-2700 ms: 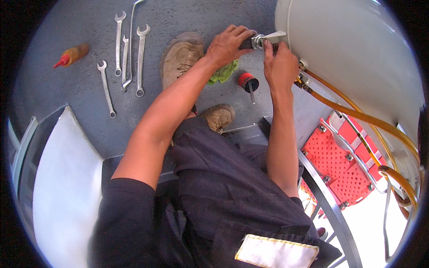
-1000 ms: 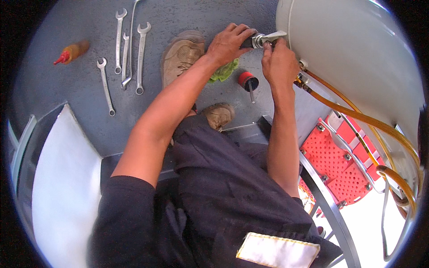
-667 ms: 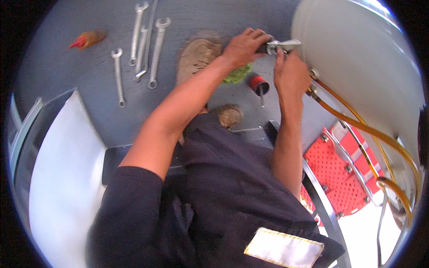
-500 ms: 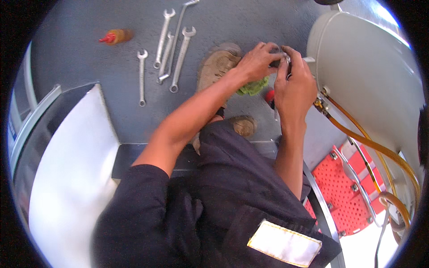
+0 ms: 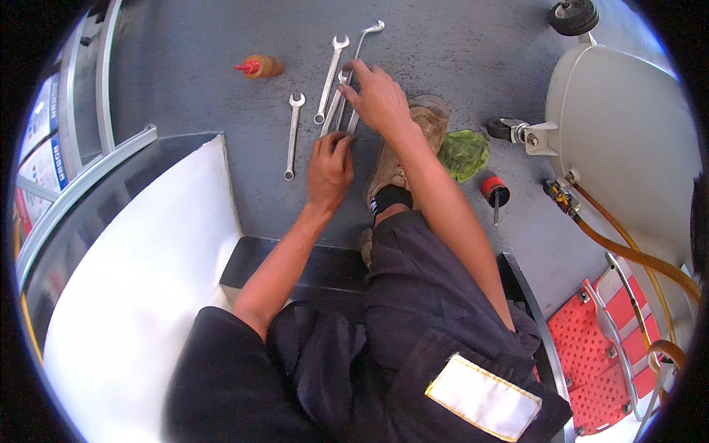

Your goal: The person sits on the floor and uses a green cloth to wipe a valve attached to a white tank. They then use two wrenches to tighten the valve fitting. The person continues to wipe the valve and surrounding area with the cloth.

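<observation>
Two Hands Meeting Over a Row of Wrenches

The person's left hand (image 5: 329,173) is bending over the near ends of the grouped wrenches on the grey floor (image 5: 185,96). Its fingers (image 5: 339,142) are curling downward, but whether they are gripping metal is impossible to tell. The right hand (image 5: 380,102) is hovering over or touching the group just to the right and farther away, its thumb and forefinger standing apart around the open end of a small wrench (image 5: 336,103).

A longer wrench (image 5: 331,80) is lying just left of that one, and a thin bent-ended wrench (image 5: 371,29) is stretching away at the far side. Another shaft (image 5: 353,121) is showing partly beneath the right hand. One separate wrench (image 5: 293,136) is lying left of the group, its open end pointing away.

A red-tipped amber bottle (image 5: 264,67) is lying far left. To the right, a tan shoe (image 5: 386,166) is standing beside the hands, with a green cloth (image 5: 464,153) and a red-and-black cylinder (image 5: 493,184) resting beyond it.
</observation>
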Tool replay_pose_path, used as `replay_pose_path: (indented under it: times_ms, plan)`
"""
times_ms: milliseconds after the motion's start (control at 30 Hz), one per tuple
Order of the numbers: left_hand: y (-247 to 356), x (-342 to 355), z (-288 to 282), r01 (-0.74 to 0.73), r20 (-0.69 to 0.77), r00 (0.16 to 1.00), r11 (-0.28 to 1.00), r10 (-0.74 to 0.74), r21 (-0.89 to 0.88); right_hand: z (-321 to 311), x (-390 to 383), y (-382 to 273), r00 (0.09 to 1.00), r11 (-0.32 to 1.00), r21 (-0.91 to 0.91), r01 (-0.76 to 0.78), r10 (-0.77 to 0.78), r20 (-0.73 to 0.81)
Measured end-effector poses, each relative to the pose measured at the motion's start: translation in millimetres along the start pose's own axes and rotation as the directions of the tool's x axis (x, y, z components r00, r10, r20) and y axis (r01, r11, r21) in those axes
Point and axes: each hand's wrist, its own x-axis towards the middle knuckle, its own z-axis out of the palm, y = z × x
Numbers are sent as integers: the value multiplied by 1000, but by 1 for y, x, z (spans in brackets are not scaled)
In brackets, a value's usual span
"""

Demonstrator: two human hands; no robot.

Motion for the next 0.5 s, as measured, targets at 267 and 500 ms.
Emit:
replay_pose_path:
  times_ms: [267,500]
  plan:
    - [8,1,8,7,2,1000,992,-7,127,13,8,25,976,928,369,-45,119,-181]
    - [-10,-10,10,54,-63,997,991,-47,119,-41,-12,22,954,761,648,-17,206,-217]
